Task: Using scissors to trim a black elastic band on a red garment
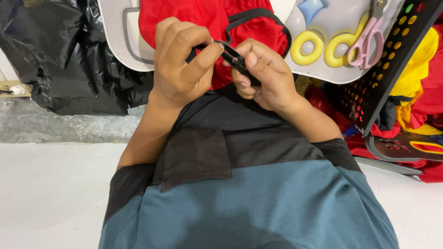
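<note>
Teal-and-black shirt [249, 193] nearest; above it both hands pinch a black strap [233, 57]
Left hand [182, 64] and right hand [263, 76] are clamped on it at twelve o'clock, over red fabric [203, 18]; short, taut grips would serve, pink scissors [367, 39] at two o'clock

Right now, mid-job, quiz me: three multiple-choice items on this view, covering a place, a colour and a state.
1. Where do the scissors lie?
A. on the white board, upper right
B. on the floor
C. in the left hand

2. What colour is the fabric behind the hands?
A. green
B. red
C. white

3. What are the two hands doing?
A. resting open
B. both pinching a black strap
C. holding the scissors

Answers: 1 A, the pink handles rest on the board. 2 B, it is plainly red. 3 B, left hand and right hand grip the strap.
</note>
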